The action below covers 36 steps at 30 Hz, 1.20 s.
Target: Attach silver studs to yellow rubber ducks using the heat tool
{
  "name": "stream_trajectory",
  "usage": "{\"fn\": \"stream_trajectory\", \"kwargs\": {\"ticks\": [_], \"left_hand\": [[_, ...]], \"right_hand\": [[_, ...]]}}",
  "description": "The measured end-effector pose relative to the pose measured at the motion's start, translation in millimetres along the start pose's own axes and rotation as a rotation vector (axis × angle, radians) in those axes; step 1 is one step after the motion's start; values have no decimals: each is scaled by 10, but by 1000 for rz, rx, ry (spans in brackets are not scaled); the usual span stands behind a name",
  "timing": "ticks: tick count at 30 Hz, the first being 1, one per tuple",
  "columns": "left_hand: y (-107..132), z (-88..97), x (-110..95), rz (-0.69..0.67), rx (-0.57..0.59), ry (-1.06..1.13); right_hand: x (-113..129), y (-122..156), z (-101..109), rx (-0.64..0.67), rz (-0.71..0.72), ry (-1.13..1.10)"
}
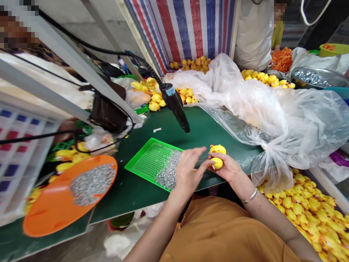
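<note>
My right hand (229,168) is closed around a small yellow toy duck (217,163) with an orange beak, above the table's near edge. Beside it, my left hand (189,169) has its fingers stretched out and apart. Its thumb reaches to the duck; whether it touches the toy or pinches something small there I cannot make out. Under the left hand lies a green perforated tray (141,160) with a heap of small silvery metal pieces (169,169), probably screws. A black electric screwdriver (176,107) hangs tip down over the table, beyond both hands.
An orange dish (54,214) of similar metal pieces sits at the left. Clear plastic bags (261,109) cover the right of the green table (218,125). Many ducks (308,203) fill a bin at the lower right; more (155,100) lie behind. Metal frame bars and cables cross the left side.
</note>
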<state>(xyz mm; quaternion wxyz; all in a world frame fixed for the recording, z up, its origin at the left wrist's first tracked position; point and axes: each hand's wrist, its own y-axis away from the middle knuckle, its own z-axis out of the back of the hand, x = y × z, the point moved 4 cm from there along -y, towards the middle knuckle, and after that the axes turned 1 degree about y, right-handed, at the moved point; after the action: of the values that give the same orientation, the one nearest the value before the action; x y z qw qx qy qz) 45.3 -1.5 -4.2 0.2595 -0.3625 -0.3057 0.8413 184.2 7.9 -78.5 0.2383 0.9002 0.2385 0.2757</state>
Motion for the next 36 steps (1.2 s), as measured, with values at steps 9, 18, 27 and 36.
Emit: {"fn": "stream_trajectory", "kwargs": {"ticks": [9,18,27,36], "left_hand": [[-1175,-95,1111,330,-181,579],[-1068,0,408,400,-183,831],[-818,-41,-253,396,-339,997],[-752,-187,-253,373,-328,1098]], "right_hand": [[53,10,124,-55,62,113],[-10,-39,296,-114,84,167],[-105,-51,204,-114,49,151],[-101,-5,115,-74,70,183]]}}
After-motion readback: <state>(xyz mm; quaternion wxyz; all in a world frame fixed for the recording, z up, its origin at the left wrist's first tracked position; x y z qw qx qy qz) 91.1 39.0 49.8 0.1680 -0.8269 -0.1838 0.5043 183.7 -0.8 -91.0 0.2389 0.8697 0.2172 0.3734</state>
